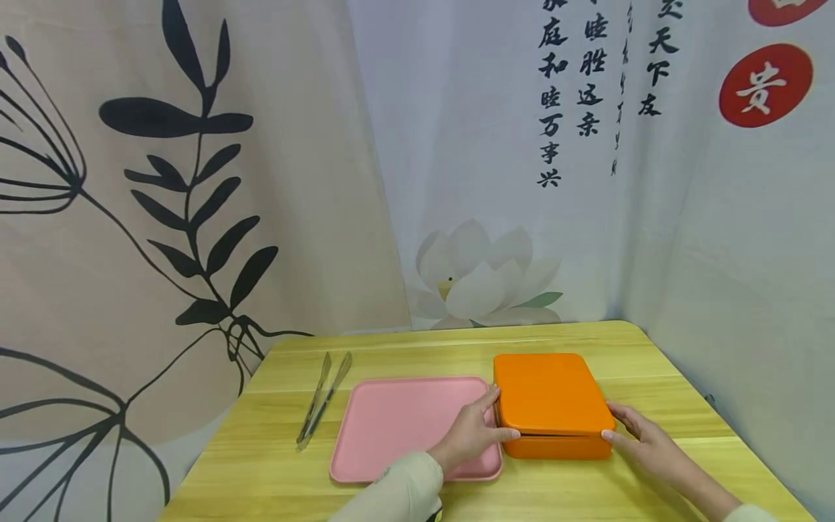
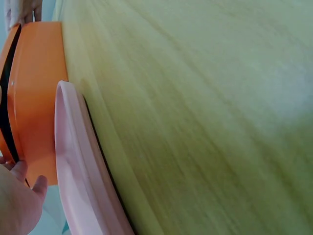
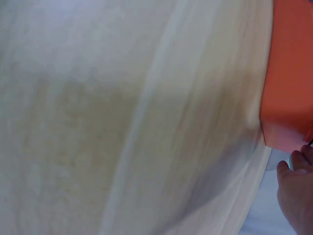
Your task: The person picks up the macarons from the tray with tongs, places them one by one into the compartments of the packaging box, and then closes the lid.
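Note:
An orange rectangular box (image 1: 557,448) stands on the table, its matching orange lid (image 1: 551,391) on top. A dark slit shows between lid and box along the front, and in the left wrist view it widens midway along the side. My left hand (image 1: 466,436) holds the lid at its left side, thumb at the front corner and fingers farther back. At the opposite side my right hand (image 1: 646,444) grips the lid's edge, its thumb by the front right corner. The inside of the box is hidden.
A pink tray (image 1: 398,431) lies left of the box, its right edge close against it and partly under my left forearm. Farther left rest metal tongs (image 1: 318,409), spread apart. The wooden table (image 1: 404,355) ends before a printed curtain (image 1: 313,181).

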Demonstrator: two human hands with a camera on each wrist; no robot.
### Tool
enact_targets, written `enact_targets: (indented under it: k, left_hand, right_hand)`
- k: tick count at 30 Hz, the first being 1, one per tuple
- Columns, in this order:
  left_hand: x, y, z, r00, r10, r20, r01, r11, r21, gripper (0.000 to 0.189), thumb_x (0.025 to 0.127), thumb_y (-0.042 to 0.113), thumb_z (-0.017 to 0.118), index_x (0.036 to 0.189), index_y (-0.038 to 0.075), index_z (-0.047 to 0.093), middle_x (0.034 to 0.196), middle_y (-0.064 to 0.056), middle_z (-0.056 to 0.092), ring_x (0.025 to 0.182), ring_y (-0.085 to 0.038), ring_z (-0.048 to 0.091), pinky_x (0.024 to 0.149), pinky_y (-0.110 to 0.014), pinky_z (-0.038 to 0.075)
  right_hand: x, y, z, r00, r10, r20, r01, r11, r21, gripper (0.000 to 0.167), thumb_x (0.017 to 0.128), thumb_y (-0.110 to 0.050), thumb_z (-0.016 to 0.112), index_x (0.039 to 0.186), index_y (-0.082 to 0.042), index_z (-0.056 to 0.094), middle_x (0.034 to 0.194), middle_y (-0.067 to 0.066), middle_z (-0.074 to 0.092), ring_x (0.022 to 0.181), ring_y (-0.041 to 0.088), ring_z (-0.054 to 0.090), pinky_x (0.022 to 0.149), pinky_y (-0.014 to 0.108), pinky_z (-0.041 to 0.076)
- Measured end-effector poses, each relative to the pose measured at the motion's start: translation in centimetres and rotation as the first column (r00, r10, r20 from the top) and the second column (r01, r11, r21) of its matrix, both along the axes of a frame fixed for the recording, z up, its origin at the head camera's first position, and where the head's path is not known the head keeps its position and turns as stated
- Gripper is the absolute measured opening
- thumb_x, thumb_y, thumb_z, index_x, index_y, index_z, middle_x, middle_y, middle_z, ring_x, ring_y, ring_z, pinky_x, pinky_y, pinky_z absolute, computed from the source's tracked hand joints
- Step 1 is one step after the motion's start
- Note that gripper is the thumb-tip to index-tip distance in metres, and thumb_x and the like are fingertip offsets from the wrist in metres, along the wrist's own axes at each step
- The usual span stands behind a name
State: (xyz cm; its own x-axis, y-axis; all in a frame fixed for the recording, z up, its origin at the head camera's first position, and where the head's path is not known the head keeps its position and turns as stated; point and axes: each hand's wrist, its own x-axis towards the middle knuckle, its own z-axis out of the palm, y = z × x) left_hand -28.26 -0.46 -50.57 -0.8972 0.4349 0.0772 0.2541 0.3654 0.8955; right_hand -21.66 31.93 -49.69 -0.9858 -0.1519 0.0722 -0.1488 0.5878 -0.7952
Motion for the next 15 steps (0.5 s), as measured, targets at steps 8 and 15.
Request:
enact_targets:
  k: [8,15]
  left_hand:
    - [0.08,-0.05,-0.51,1.000,-0.006,-0.006,0.006,1.000,0.009,0.092,0.078,0.031,0.084,0.153,0.007,0.035,0.159,-0.006,0.029,0.144,-0.020,0.028,0.114,-0.042,0.027]
    - [0.00,0.21,-0.91,0.999,0.011,-0.033,-0.012,1.000,-0.024,0.091,0.077,0.032,0.085,0.152,0.008,0.039,0.158,-0.007,0.031,0.143,-0.022,0.031,0.113,-0.042,0.028]
  right_hand:
    - [-0.16,-0.11,-0.50,0.999,0.006,0.052,-0.005,1.000,-0.031,0.072,0.102,-0.035,0.056,0.149,0.012,0.026,0.152,0.035,0.027,0.139,0.053,0.025,0.104,0.058,0.033]
    - [-0.28,0.02,-0.51,0.997,0.001,0.071,0.001,1.000,-0.030,0.074,0.101,-0.037,0.057,0.149,0.011,0.026,0.152,0.034,0.027,0.139,0.051,0.026,0.106,0.056,0.031]
